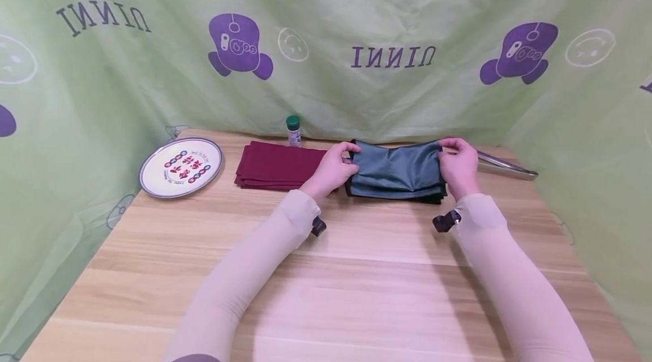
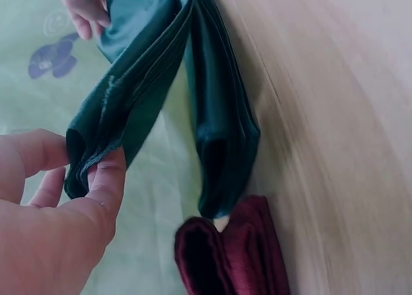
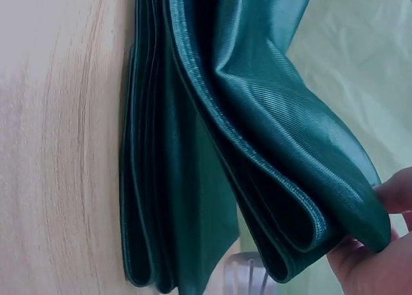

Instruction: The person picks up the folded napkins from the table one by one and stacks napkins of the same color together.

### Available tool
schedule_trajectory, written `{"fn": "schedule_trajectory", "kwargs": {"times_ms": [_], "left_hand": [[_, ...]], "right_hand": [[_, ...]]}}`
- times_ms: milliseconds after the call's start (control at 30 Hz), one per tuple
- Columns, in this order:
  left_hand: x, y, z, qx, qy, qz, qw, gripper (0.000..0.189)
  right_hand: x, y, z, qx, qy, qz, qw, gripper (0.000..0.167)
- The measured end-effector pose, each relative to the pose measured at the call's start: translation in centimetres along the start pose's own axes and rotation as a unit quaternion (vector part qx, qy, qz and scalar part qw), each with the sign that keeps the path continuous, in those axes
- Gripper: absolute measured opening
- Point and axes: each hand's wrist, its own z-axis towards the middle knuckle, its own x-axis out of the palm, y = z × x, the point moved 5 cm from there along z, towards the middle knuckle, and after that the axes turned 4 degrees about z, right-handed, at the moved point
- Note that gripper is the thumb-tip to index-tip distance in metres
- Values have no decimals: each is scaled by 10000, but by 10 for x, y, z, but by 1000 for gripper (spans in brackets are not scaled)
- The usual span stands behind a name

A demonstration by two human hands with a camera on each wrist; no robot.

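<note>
A dark green folded cloth (image 1: 397, 169) with a satin sheen is held up between both hands. The left hand (image 1: 333, 168) pinches its left end between thumb and fingers; the stacked layers show in the left wrist view. At the opposite end, the right hand (image 1: 458, 168) grips the cloth's corner. Beneath lies another folded green cloth (image 3: 145, 230) on the table, several layers thick. Partly behind the left hand is a folded dark red cloth (image 1: 280, 164); its folded end also appears in the left wrist view.
On the wooden table (image 1: 316, 294), a white plate (image 1: 158, 172) with red print and a blue rim stands far left. A small green-capped bottle (image 1: 293, 131) is at the back edge. A shiny metal utensil (image 1: 506, 167) lies beyond the right hand. Green printed fabric (image 1: 326, 96) hangs behind.
</note>
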Motion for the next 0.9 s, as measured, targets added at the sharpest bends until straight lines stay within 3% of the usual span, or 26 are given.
{"fn": "schedule_trajectory", "kwargs": {"times_ms": [300, 533, 700, 900], "left_hand": [[7, 11, 11, -52, 45, 272, 9996, 42], [14, 14, 7, -133, 485, 859, 9950, 42], [7, 10, 4, -190, 485, 1177, 9917, 38], [-12, 4, -5, -179, 425, 890, 9950, 35]], "right_hand": [[-2, -14, 8, 143, -194, -63, 9997, 29], [-2, -41, 8, 365, 251, -581, 9973, 37], [-2, -54, 7, 369, 406, -759, 9956, 38], [-4, -51, 4, 345, 465, -453, 9973, 35]]}}
